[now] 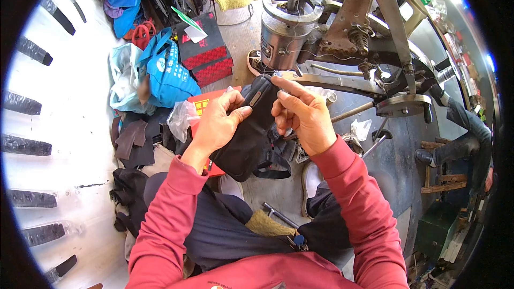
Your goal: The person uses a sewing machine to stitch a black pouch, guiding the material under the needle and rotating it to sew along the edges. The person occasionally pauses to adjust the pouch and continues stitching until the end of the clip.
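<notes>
My left hand point(217, 120) pinches the upper edge of a black bag point(240, 152), thumb on top beside a small oblong metal-rimmed piece point(256, 97). The bag hangs down in front of my knees, with a strap loop at its lower right. My right hand point(308, 112) is to the right of the bag's top end. Its index finger stretches out to the bag's tip, while the other fingers are loosely curled; no object shows in them. Right above the fingertip stands a metal hand-crank sewing machine point(286, 43), with thin thread hanging near its lower end.
A black and red box point(206, 48), a blue bag point(170, 72) and leather scraps point(134, 142) lie at the left. A red box point(214, 168) is partly behind the black bag. The machine's crank wheel point(404, 105) juts out at the right. Another person's leg point(458, 150) shows at far right.
</notes>
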`<state>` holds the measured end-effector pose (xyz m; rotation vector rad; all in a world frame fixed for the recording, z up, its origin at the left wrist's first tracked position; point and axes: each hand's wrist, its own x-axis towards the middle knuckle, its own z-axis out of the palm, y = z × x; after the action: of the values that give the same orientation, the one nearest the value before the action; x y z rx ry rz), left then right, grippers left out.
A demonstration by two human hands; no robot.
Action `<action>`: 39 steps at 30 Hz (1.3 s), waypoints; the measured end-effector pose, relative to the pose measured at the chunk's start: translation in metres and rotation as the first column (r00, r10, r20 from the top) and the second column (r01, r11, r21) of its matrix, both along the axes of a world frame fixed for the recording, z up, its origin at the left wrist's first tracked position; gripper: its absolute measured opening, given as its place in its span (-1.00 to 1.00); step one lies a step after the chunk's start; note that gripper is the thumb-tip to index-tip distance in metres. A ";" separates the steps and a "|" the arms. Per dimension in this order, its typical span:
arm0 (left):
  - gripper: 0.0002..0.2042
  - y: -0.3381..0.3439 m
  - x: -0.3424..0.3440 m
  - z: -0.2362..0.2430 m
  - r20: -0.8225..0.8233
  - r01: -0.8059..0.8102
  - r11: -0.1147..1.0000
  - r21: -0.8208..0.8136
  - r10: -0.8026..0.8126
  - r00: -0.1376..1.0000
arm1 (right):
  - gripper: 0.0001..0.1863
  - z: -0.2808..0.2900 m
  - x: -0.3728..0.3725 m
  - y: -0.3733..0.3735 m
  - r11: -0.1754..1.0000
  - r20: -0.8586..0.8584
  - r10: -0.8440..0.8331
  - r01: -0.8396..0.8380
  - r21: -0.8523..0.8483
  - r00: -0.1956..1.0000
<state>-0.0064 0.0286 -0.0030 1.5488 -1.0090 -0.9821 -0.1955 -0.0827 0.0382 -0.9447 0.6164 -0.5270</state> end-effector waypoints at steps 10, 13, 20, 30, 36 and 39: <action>-0.96 -0.003 0.006 -0.008 0.143 0.034 0.999 -0.001 -0.033 0.989 | -0.65 -0.006 0.009 -0.009 1.000 -0.022 -0.020 0.020 -0.001 1.000; -0.96 -0.003 0.005 -0.008 0.109 0.026 1.000 -0.004 -0.025 0.994 | -0.63 -0.002 0.009 -0.004 0.997 -0.084 -0.009 0.002 -0.082 0.996; -0.90 -0.003 0.001 -0.003 0.054 -0.013 0.998 -0.055 0.016 0.998 | -0.69 -0.002 0.010 -0.008 0.994 -0.071 0.042 -0.049 -0.101 0.997; -0.96 -0.011 -0.002 0.003 -0.005 0.023 0.998 -0.050 -0.023 1.000 | -0.65 0.005 -0.014 -0.024 0.969 -0.017 0.200 -0.200 -0.144 0.980; -0.88 0.000 0.007 0.000 -0.023 0.016 0.999 -0.052 -0.018 1.000 | -0.66 -0.062 -0.103 -0.066 0.944 -0.299 0.160 -0.234 -0.231 0.941; -0.89 0.002 0.010 -0.001 -0.005 0.015 1.000 -0.011 -0.015 1.000 | -0.70 -0.160 -0.157 -0.066 0.997 -0.557 -0.076 0.052 -0.059 0.827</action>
<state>0.0039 0.0309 -0.0036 1.5313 -1.0224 -0.9893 -0.3526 -0.1487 -0.1219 -1.1291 1.1758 -0.3141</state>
